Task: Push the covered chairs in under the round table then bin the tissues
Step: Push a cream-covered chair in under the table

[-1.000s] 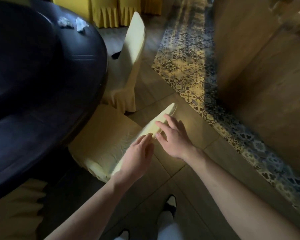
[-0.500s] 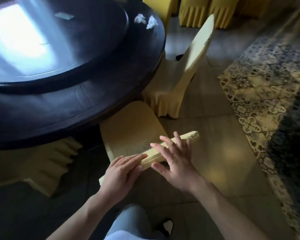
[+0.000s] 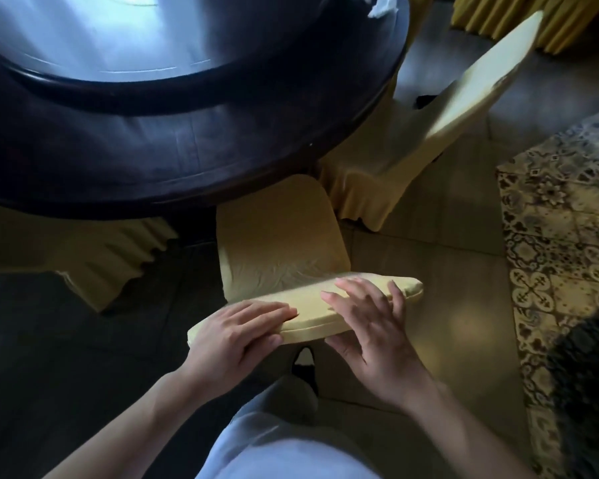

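Observation:
A yellow-covered chair [image 3: 277, 250] stands right below me, its seat partly under the dark round table [image 3: 159, 146]. My left hand [image 3: 236, 333] lies over the left part of the chair's top edge, fingers curled on it. My right hand [image 3: 370, 326] rests on the right part of the same backrest top, fingers spread flat, thumb beneath. White crumpled tissues [image 3: 382, 5] lie on the table's far right rim, cut off by the frame's top edge. A second covered chair [image 3: 440, 115] stands angled out from the table on the right.
A raised round turntable [image 3: 101, 39] fills the table's middle. Another yellow chair skirt [image 3: 94, 257] shows under the table at left. A patterned carpet [image 3: 561, 271] runs along the right side. More yellow-skirted chairs [image 3: 550, 19] stand at the back right. My leg and shoe [image 3: 303, 361] are behind the chair.
The chair has slid further under the table with both hands on its backrest. My view has swung left toward the table and closer to the chair.

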